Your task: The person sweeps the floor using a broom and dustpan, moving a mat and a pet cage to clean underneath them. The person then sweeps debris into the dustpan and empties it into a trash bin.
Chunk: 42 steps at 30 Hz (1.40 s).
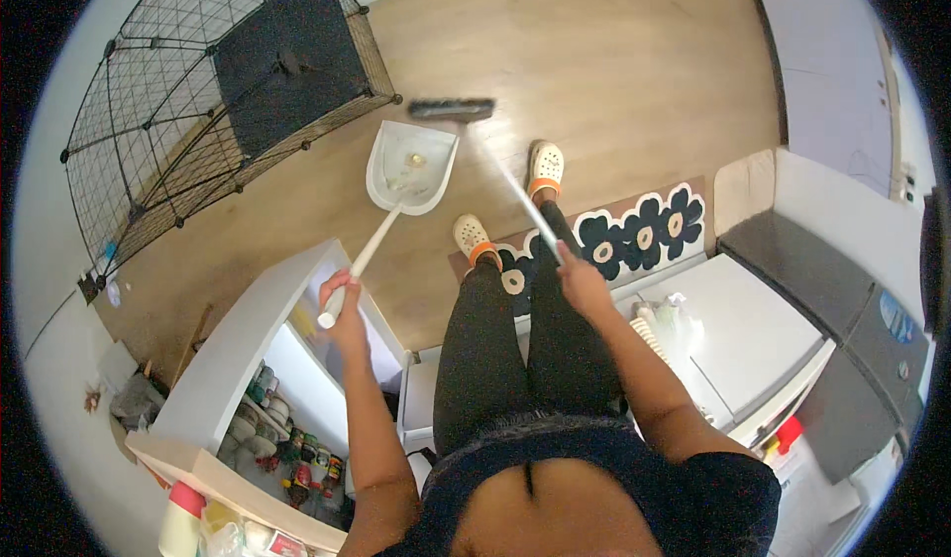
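Observation:
My left hand (pixel 343 309) is wrapped round the upper end of the long handle of a white dustpan (pixel 380 175). The pan rests on the wooden floor, its open side facing away from me, with some small pale debris (pixel 416 161) inside. In my right hand (pixel 582 284) is the white stick of a broom (pixel 451 110). Its dark, wide head is slightly blurred and sits just beyond the dustpan's front edge, apart from it.
A black wire pen (pixel 168 91) with a dark panel stands at the far left. Below it is an open white cabinet (pixel 258 329) with packed shelves. A flower-patterned mat (pixel 644 235) lies by my feet in cream clogs (pixel 547 166). White and grey units (pixel 763 329) stand at right.

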{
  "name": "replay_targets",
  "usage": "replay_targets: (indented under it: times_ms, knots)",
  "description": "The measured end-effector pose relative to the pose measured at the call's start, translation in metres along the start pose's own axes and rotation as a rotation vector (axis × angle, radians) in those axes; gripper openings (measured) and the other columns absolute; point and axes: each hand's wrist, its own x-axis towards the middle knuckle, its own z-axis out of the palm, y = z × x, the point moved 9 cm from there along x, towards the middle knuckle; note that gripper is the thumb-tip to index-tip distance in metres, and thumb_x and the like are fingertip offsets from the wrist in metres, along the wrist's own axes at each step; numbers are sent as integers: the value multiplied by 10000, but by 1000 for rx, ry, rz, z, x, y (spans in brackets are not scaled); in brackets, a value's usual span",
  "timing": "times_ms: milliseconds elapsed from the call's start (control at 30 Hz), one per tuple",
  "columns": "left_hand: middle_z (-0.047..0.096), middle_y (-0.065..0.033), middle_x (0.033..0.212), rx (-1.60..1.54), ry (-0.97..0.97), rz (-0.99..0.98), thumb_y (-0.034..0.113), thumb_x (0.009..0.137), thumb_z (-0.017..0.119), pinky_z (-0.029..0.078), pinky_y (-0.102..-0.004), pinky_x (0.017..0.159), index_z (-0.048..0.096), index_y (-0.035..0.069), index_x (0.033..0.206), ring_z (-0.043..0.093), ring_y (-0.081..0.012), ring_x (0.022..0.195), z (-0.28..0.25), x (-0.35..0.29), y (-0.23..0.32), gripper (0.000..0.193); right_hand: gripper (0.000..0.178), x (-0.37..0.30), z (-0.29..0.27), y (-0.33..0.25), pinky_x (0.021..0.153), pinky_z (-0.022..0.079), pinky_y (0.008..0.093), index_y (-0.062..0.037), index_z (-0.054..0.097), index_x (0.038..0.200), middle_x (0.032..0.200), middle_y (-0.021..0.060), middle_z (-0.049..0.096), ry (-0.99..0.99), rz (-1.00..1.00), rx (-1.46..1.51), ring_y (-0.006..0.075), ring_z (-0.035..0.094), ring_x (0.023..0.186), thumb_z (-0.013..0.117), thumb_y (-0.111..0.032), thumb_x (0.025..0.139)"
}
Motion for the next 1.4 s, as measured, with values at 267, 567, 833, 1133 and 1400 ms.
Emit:
replay_targets:
  times_ms: [267, 567, 833, 1133, 1400]
  knots:
    - [546, -129, 1056, 145, -187, -3, 38, 774, 575, 360, -328, 901, 551, 37, 849, 478, -211, 1026, -31, 21, 11, 79, 445, 117, -96, 159, 598, 456, 454, 12, 393, 1180, 761, 264, 564, 316, 217, 103, 401, 567, 713, 457, -138, 767]
    - [564, -114, 1006, 258, -204, 86, 18, 754, 585, 379, -319, 873, 551, 36, 833, 477, -208, 1025, -36, 41, 4, 88, 242, 7, 46, -36, 728, 445, 441, -5, 500, 979, 912, 247, 550, -72, 181, 171, 397, 549, 858, 464, -166, 801]
    - [560, -123, 1013, 234, -209, -22, 11, 750, 585, 400, -298, 847, 553, 30, 846, 499, -199, 990, -39, 67, 5, 102, 473, -39, 39, -73, 818, 416, 426, -64, 378, 1247, 1010, 253, 536, -185, 35, 528, 383, 524, 950, 472, -245, 821]
    - [538, -146, 1081, 161, 11, -35, 9, 728, 565, 348, -330, 916, 552, 30, 847, 486, -231, 1032, -167, 76, -14, 122, 453, 30, -10, 168, 608, 452, 453, 35, 453, 1142, 740, 197, 582, 120, 452, 394, 345, 583, 692, 519, -197, 759]
    - [535, -125, 1087, 7, 228, -121, 51, 766, 572, 382, -258, 849, 511, 43, 909, 501, -169, 986, -244, 89, -55, 155, 290, 7, 87, -17, 574, 478, 409, -7, 573, 882, 793, 184, 593, -236, -71, -375, 303, 579, 684, 583, -232, 700]
